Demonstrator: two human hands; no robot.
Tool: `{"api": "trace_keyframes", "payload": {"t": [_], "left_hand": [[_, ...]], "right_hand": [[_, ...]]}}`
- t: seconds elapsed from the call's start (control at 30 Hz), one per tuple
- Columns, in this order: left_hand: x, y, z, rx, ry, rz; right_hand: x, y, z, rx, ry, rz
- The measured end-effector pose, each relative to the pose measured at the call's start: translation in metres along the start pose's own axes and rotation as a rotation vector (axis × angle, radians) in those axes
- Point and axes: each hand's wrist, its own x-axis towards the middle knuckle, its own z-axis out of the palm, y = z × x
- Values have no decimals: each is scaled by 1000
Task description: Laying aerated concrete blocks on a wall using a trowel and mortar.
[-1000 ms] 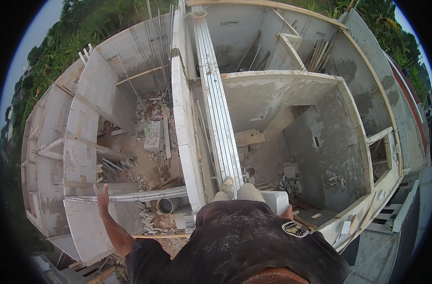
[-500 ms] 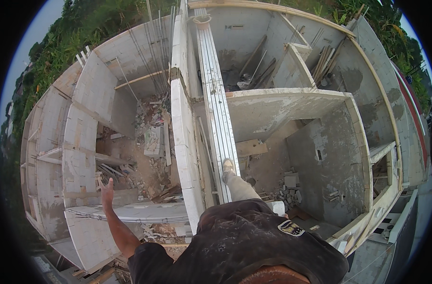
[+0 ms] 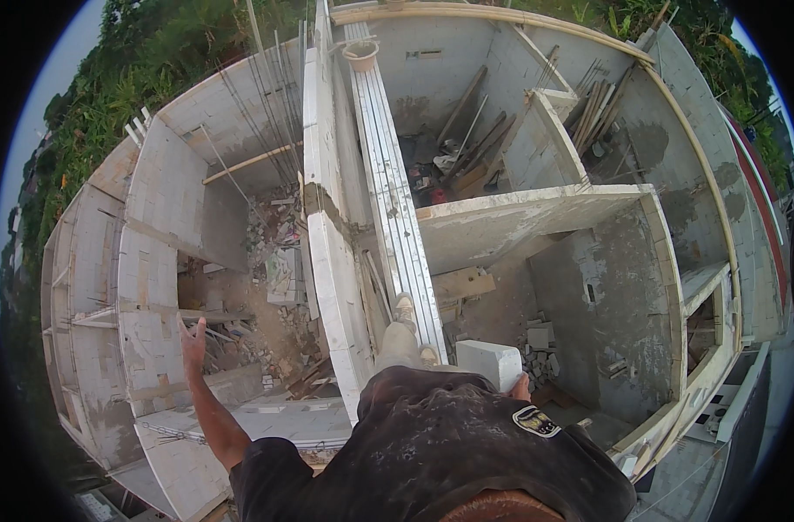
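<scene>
My left hand (image 3: 193, 337) is stretched out to the left with its fingers apart, holding nothing. It is in the air over the rubble-strewn room. My right hand (image 3: 521, 387), partly hidden by my body, grips a white building block (image 3: 489, 361) at its right side, low by my hip. Under my shoes (image 3: 404, 311) runs a narrow walkway of silvery metal channels (image 3: 395, 209), high above the floors. A round bucket (image 3: 360, 56) stands at the far end of this walkway.
A tall white block wall (image 3: 327, 252) runs along the walkway's left. To the right, a lower partition wall (image 3: 536, 204) divides rooms; broken blocks (image 3: 540, 335) lie on the floor below. Timber (image 3: 593, 113) leans far right. Thin steel rods (image 3: 266, 104) rise at the far left.
I have stepped forward along the metal channels, and both shoes now show. The white block has swung into fuller view at my right. My left hand stays stretched out.
</scene>
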Motion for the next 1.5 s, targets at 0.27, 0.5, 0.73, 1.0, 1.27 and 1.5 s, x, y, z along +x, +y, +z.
{"api": "trace_keyframes", "payload": {"t": [0.27, 0.5, 0.73, 1.0, 1.27, 1.5], "left_hand": [[118, 71, 45, 23, -74, -190], [246, 107, 53, 133, 148, 27], [359, 251, 89, -158, -126, -61], [479, 344, 140, -7, -45, 63], [566, 408, 187, -101, -160, -9], [628, 408, 207, -305, -106, -173]], "right_hand": [[45, -217, -111, 115, 1, 52], [121, -335, -148, 20, -93, 167], [206, -419, -169, 17, -63, 116], [305, -727, -184, 29, -68, 50], [357, -586, -246, 1, -45, -22], [435, -688, -268, 2, -40, -91]]}}
